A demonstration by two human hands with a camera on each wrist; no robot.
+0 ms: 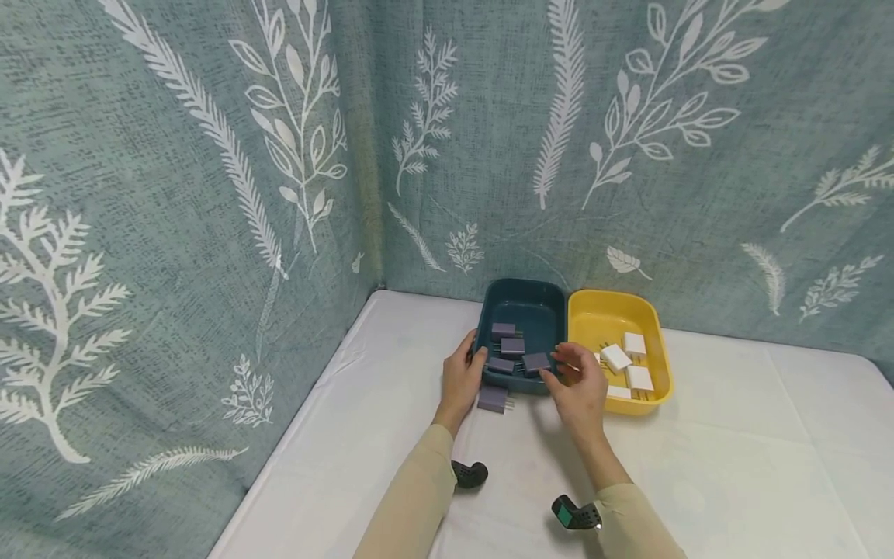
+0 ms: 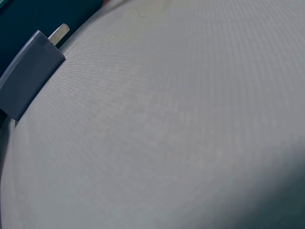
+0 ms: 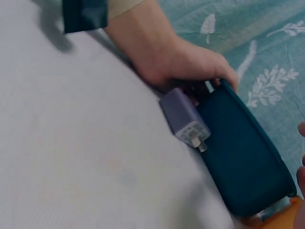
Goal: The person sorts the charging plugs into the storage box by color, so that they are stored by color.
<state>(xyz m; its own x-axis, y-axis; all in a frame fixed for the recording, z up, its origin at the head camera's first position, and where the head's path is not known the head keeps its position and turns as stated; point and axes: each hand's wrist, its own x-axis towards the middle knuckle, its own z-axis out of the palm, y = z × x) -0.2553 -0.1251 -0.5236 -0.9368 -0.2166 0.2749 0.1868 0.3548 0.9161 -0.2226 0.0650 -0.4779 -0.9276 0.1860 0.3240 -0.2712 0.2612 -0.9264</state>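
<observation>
My left hand (image 1: 462, 374) grips the left front corner of a dark teal bin (image 1: 541, 326), thumb at the rim. Several purple charger plugs lie in the bin's front half. At its right front corner is my right hand (image 1: 581, 388), fingers loosely bent and thumb apart. Its thumb tip is close to one purple charger plug (image 1: 536, 363); whether they touch is unclear. Another purple charger plug (image 1: 493, 399) lies on the cloth against the bin's front wall, prongs pointing right. That charger plug (image 3: 183, 113) also shows in the right wrist view.
A yellow bin (image 1: 602, 305) stands right beside the teal one, with several white charger plugs (image 1: 617, 357) inside. White cloth (image 1: 740, 450) covers the table. A patterned green curtain (image 1: 489, 155) rises behind and to the left.
</observation>
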